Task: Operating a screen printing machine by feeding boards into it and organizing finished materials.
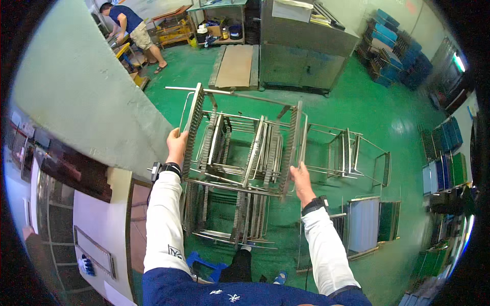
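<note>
Some fingers of the left hand (pixel 176 145) are hidden where they meet the metal rack (pixel 192 122), and the right hand (pixel 302 181) shows too small for each finger's hold to be told. Between and below both hands, the rack's bars partly cover the stacked racks (pixel 205 204). Below the left hand, clothing hides part of a blue plastic item (pixel 206 268). Far right of the right hand, panels (pixel 467 219) blur toward the dark rim.

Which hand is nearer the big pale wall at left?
Left. The left hand holds the metal rack by its side toward the wall; the right hand is at its opposite side, farther away.
</note>
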Action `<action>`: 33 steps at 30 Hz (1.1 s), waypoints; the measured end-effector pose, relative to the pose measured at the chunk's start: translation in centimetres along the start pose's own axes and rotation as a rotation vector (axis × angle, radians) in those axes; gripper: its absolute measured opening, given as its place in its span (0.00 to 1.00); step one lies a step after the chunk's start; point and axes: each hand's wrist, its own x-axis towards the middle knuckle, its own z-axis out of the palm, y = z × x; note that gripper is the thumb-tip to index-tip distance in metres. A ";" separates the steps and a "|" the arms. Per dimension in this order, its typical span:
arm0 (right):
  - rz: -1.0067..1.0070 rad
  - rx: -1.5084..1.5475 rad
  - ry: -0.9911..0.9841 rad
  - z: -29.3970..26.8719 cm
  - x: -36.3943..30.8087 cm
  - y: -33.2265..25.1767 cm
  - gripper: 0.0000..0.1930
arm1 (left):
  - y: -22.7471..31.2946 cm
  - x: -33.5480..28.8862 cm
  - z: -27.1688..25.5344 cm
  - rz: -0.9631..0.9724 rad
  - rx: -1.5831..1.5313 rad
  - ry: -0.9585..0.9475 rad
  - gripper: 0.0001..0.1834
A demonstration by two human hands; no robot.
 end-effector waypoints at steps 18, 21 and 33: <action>0.080 -0.062 0.272 1.8 9.8 7.6 0.28 | 2.0 4.5 8.7 0.207 0.829 0.263 0.20; 0.049 0.058 0.219 3.7 10.0 4.9 0.32 | 1.2 5.7 8.4 0.220 0.800 0.275 0.20; -0.052 -0.052 0.176 2.4 10.0 8.5 0.36 | -9.4 9.0 11.3 0.172 1.130 0.190 0.23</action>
